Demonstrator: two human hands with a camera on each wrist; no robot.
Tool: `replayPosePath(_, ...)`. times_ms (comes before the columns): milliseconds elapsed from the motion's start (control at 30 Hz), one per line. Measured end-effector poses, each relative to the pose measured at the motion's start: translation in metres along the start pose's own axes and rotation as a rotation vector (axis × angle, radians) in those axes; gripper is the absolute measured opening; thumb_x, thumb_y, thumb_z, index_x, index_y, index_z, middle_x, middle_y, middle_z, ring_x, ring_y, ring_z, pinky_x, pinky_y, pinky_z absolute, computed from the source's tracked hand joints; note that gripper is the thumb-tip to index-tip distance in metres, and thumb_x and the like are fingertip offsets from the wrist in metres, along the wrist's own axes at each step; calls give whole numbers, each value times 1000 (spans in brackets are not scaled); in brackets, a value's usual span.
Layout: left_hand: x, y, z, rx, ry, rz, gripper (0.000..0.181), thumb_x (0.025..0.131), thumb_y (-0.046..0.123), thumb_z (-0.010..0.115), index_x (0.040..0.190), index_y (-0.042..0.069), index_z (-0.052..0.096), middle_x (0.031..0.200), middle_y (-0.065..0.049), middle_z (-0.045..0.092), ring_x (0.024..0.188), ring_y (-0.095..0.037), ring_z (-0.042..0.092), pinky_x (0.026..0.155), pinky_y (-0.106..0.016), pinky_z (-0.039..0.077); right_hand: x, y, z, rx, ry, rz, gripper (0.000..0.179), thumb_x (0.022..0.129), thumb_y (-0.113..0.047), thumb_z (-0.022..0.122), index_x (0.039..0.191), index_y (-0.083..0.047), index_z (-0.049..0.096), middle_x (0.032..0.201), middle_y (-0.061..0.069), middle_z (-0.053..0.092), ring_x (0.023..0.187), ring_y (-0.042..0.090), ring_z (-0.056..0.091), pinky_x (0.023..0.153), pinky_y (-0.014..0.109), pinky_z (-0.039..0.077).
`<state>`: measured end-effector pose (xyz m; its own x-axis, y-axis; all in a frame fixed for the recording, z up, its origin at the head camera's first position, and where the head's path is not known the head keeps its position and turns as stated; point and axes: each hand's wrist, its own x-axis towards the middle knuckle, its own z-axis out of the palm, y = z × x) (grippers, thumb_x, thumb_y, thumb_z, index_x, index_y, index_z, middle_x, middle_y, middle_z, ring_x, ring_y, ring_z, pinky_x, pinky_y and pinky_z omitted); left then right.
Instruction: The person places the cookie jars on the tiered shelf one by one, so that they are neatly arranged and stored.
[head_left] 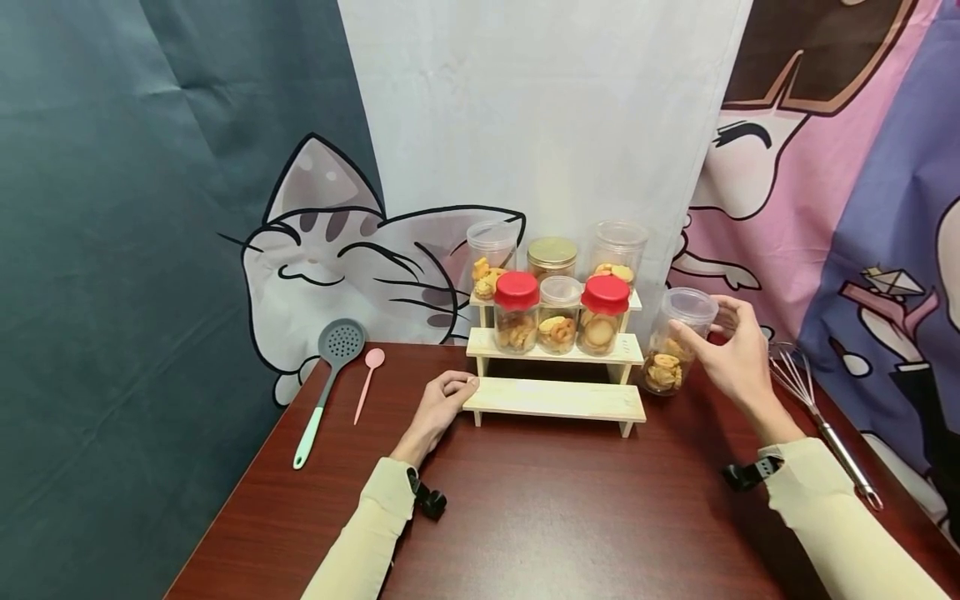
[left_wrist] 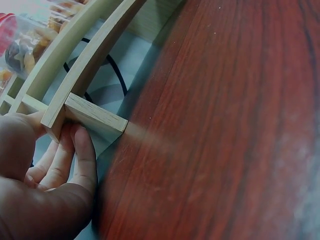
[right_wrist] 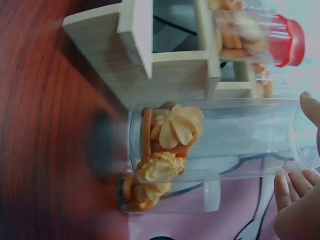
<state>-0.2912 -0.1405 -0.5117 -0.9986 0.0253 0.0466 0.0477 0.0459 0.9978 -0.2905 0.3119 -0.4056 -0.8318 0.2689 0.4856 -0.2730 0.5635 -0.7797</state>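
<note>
A three-step wooden rack (head_left: 555,398) stands at the back of the table. My left hand (head_left: 442,406) grips the left end of its lowest shelf (left_wrist: 85,75), thumb on one side and fingers on the other. Right of the rack, my right hand (head_left: 738,354) holds a tall clear jar (right_wrist: 240,137) near its top, thumb and fingers on opposite sides. Swirled cookies (right_wrist: 175,130) lie in the jar's bottom, which is close over the table. Another clear jar (right_wrist: 200,197) with cookies stands beyond it, mostly hidden in the head view.
The middle shelf bears red-lidded jars (head_left: 517,312) and a clear-topped jar (head_left: 558,312). A gold-lidded jar (head_left: 552,254) and taller clear jars (head_left: 621,246) stand above. A skimmer (head_left: 330,375) and pink spoon (head_left: 367,383) lie left, a whisk (head_left: 828,429) right.
</note>
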Motion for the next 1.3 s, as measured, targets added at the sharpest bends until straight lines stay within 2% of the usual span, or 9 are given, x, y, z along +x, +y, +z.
replayPosePath(100,0,-2,0,-1,-1,1,33,103,22,76,126,-1,72,91,3,79,80,-6,63,73,-20,48,-1,-8,-3,39,35,-28,76,86,-27,94,149,-12,55,132,9,69,104,-5,62,93,8,46)
replayPosePath(300,1,-4,-1,-15,-1,8,32,103,20,75,125,-2,71,88,9,77,79,-4,64,73,-18,49,-4,-26,-7,96,69,-65,72,84,-20,95,146,-16,59,122,-14,65,107,0,63,98,16,49)
replayPosePath(400,2,-4,0,-21,1,6,32,103,21,76,125,-3,71,88,9,77,78,-4,64,72,-18,49,-5,-32,-6,105,70,-87,71,84,-19,95,146,-16,59,121,-17,65,106,0,63,96,15,49)
replayPosePath(667,3,-5,1,-37,8,-6,33,103,20,77,125,-4,71,93,1,79,79,-6,64,73,-18,50,-15,-42,-2,66,34,-105,72,84,-24,96,146,-15,59,126,-16,61,106,0,62,91,11,47)
replayPosePath(800,2,-4,1,-39,8,-8,31,103,19,76,125,-3,72,94,-1,79,78,-6,64,72,-18,50,-19,-46,0,73,10,-112,71,85,-24,95,145,-12,59,128,-10,63,109,-1,62,92,9,46)
replayPosePath(1067,2,-3,1,-30,11,-7,30,103,19,77,124,-2,72,94,0,79,78,-7,62,71,-19,48,-25,-57,15,229,-88,-125,63,91,-12,89,145,-5,58,126,0,70,107,2,69,91,11,55)
replayPosePath(1300,2,-3,0,-32,10,-14,30,103,19,76,124,-2,72,95,0,79,79,-7,63,72,-19,49,-34,-72,38,249,-160,-147,66,89,-12,91,146,-8,59,135,9,70,114,1,67,97,12,54)
